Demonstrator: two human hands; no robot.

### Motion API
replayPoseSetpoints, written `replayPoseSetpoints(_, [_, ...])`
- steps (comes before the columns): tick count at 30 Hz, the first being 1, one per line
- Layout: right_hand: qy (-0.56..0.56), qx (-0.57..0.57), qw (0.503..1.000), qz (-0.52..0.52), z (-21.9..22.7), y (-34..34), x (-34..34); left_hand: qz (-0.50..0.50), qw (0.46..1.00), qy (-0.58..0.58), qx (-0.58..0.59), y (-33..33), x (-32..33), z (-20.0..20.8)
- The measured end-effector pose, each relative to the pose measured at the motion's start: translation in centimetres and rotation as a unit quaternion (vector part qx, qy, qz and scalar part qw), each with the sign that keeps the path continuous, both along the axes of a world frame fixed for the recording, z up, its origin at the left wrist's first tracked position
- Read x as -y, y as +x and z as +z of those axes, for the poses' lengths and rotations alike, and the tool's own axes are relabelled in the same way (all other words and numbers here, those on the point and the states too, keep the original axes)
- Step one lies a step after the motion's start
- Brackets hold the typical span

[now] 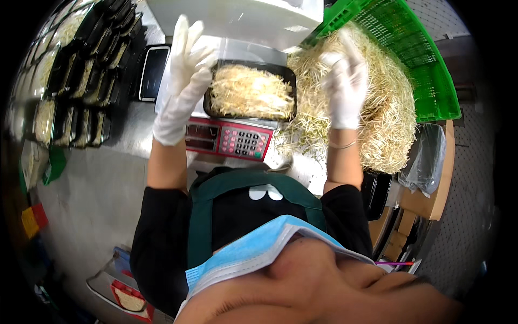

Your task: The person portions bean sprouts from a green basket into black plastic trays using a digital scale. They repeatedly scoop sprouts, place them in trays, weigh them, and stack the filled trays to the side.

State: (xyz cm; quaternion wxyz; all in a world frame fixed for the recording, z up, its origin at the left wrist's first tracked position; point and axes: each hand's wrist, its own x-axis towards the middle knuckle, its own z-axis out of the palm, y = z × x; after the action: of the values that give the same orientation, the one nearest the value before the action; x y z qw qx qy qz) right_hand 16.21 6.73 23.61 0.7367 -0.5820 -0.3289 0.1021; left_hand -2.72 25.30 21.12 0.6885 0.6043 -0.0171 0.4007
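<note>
A black plastic tray (294, 102) heaped with bean sprouts (251, 92) sits on the plate of a red digital scale (245, 141). My left hand (183, 86), in a white glove, is at the tray's left side with its fingers spread and nothing in them. To the right of the tray, my right hand (346, 89), also gloved, is over a large pile of loose bean sprouts (386, 119). Its fingers are stretched out and partly blurred, and I see nothing held in them.
Stacked black trays of sprouts (81, 75) stand at the left, beside a phone-like device (155, 73). A white box (237, 24) is behind the scale. The sprout pile lies against a green crate (431, 81). Empty black trays (376, 194) and a plastic bag (426, 159) are at the right.
</note>
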Motion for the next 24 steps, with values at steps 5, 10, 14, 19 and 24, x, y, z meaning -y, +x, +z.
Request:
replayPoseSetpoints(5, [0.002,-0.003,1.000,-0.006,-6.4,-4.8,2.8,-0.158,0.935,0.123,-0.294,-2.3,0.0,1.8])
replayPoseSetpoints(10, [-0.130,0.114,0.984,-0.039,-8.9,1.1,-2.3,0.183,0.916,0.262,-0.243,2.7,-1.6,-3.8])
replayPoseSetpoints(14, [-0.207,0.043,0.976,-0.052,-13.0,1.9,-2.7,0.231,0.943,0.166,-0.173,3.2,-1.5,-7.4])
replayPoseSetpoints(19, [-0.122,-0.181,0.973,0.070,-14.8,2.7,-2.2,0.246,0.932,0.156,-0.214,4.3,-4.1,-11.8])
replayPoseSetpoints(24, [-0.335,0.198,0.919,-0.062,-10.7,1.5,-3.0,0.147,0.975,0.004,-0.167,4.4,-3.7,-10.4])
